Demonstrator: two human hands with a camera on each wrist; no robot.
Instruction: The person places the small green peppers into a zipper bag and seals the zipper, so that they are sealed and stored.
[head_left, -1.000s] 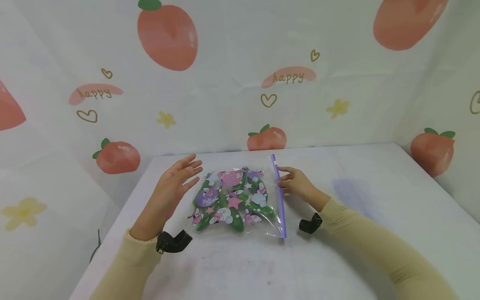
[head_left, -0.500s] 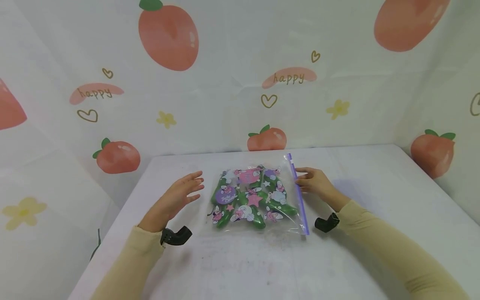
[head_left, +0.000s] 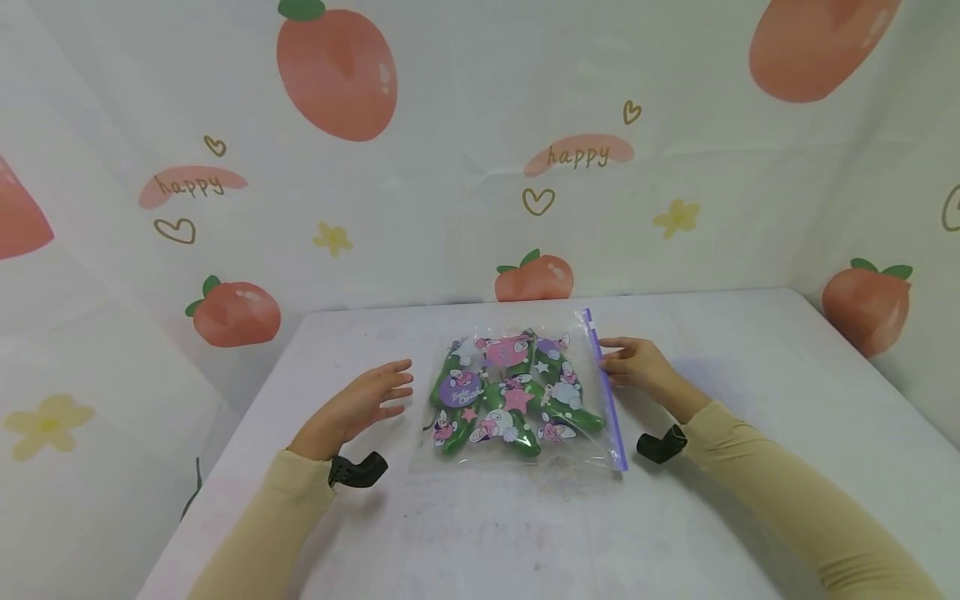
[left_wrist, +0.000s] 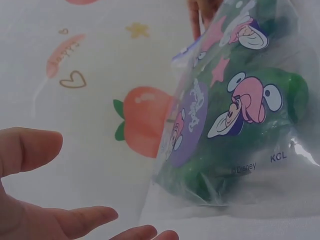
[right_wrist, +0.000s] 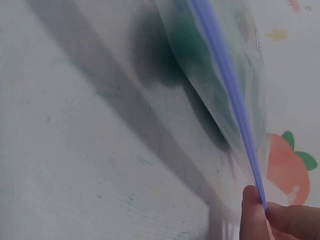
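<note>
A clear zip bag (head_left: 517, 398) printed with pink and purple cartoon figures lies on the table, several glossy green objects (left_wrist: 292, 92) inside it. Their exact kind is blurred by the print. Along the bag's right edge runs a purple zip strip (right_wrist: 231, 87). My right hand (head_left: 637, 371) pinches this strip between thumb and fingers, as the right wrist view shows. To the left of the bag, my left hand (head_left: 358, 408) hovers with fingers spread and holds nothing; a gap separates it from the bag.
The white table (head_left: 480, 542) meets a cloth backdrop (head_left: 450, 208) printed with peaches, hearts and flowers behind and at the sides. A dark cord (head_left: 193, 492) hangs by the table's left edge.
The bag has slid to the right together with my right hand, which keeps hold of its strip. My left hand has come down lower, apart from the bag.
</note>
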